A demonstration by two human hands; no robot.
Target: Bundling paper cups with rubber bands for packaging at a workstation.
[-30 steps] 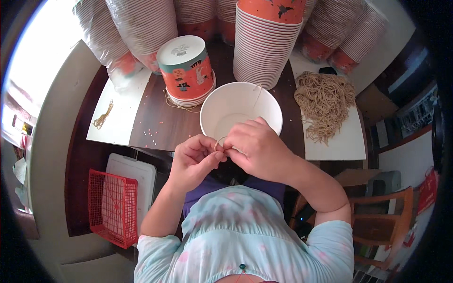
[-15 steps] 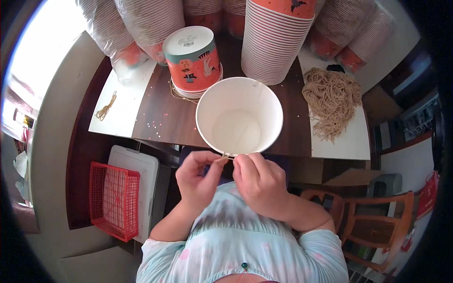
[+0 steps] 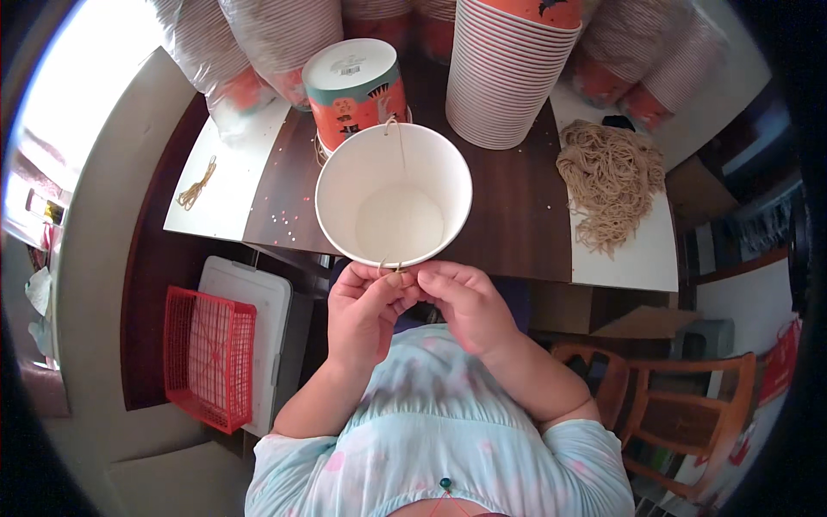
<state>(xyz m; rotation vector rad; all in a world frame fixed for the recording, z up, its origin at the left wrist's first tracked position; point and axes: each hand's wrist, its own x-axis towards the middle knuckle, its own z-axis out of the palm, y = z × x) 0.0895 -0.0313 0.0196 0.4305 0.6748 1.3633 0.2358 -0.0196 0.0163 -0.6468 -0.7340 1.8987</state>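
Observation:
A white-lined paper bucket (image 3: 343, 185) stands at the table's front edge with its open mouth toward me. My left hand (image 3: 363, 308) pinches a thin tan cord (image 3: 399, 268) against the outside of the near rim. Fingertips of my right hand (image 3: 465, 303) press together on the same cord, close beside the left ones. Two strands of it pass over the near rim. At the far rim another bit of cord (image 3: 393, 129) loops over the edge, and a strand hangs down inside. The cord's ends are hidden by my fingers.
Behind the bucket stands an upside-down orange bucket (image 3: 357, 95), and right of it a tall stack of buckets (image 3: 500, 86). A tangled heap of tan cord (image 3: 613, 181) lies at right, a small cord bundle (image 3: 198, 183) at left. A red basket (image 3: 207, 358) sits below.
The bucket has shifted left and turned, so a cord loop now shows at its far rim. Both hands have drawn closer together and moved slightly up and left.

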